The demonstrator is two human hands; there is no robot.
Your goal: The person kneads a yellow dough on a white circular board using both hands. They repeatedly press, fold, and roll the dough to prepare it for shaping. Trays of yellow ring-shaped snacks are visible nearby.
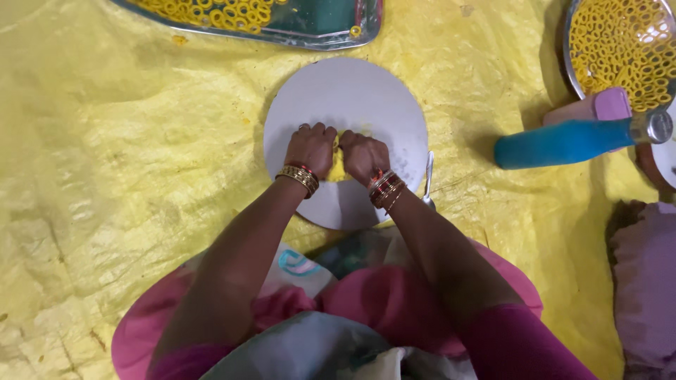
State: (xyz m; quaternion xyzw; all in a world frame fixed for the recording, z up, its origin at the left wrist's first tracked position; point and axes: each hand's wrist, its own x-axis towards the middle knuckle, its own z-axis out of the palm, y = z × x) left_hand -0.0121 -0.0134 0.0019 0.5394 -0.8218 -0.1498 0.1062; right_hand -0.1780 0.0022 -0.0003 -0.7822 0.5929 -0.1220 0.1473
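- Dough, yellow, sits pinched between left hand and right hand, both curled closed on it at the middle of the round board.
- It looks soft and sticky; best held at its ends.
- A spoon lies at the board's right edge.
- A blue bottle lies well apart on the yellow sheet.

Yellow dough, grey round board, blue bottle.
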